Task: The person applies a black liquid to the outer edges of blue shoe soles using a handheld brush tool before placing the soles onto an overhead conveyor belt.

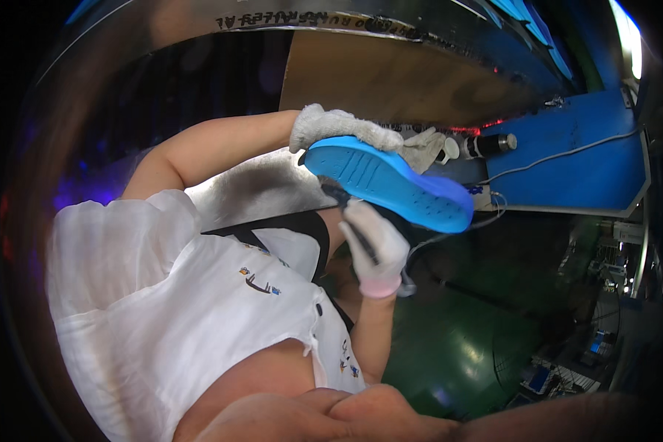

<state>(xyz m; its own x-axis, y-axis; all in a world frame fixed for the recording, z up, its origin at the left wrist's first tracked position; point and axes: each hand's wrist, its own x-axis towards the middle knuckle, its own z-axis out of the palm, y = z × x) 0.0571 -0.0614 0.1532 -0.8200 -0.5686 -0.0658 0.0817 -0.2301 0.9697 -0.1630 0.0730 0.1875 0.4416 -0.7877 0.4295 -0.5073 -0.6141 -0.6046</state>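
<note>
At far left I see a person in a white shirt (147,295) with small printed motifs on the chest. This is a co-worker, not the one wearing my camera. Above them a curved metal rim (199,29) carries a band of dark lettering along its edge, and beside it hangs a plain brown board (390,81).

The co-worker's upper gloved hand (331,125), in a grey-white glove, is clamped on the near end of a blue shoe sole (390,180). The sole is held in the air at mid-frame, with its dotted, ribbed face toward me. Just below, the lower gloved hand (376,247), white with a pink cuff, is closed around a dark brush (346,202) whose tip touches the sole.

At the bottom edge lies a stretch of bare skin (331,412), probably the wearer's own hands. It is too blurred for me to tell left from right, or spread from closed.

Further right, a black cylindrical tool (493,144) and a grey cable (567,155) lie against a blue panel (589,177), above a green floor (457,346).
</note>
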